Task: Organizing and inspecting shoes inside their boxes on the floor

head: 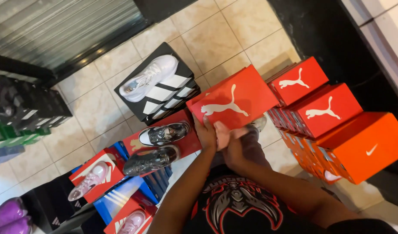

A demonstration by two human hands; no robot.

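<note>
White sneaker (149, 77) is sitting on a black striped box (170, 93) like a display. Left hand (205, 134) and right hand (227, 138) are both gripping the red shoebox (231, 99) by its near edge, fingers curled under, keeping it tilted above the floor tiles (216, 34). Orange box (363, 145) is topping the stack beside it.

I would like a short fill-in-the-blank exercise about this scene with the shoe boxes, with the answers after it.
1. Both hands hold a ___ shoe box.
2. The white shoe lies on a ___ box with white stripes.
3. The stack on the right is topped by an ___ box.
4. The floor is covered with ___.

Missing words: red; black; orange; tiles
</note>
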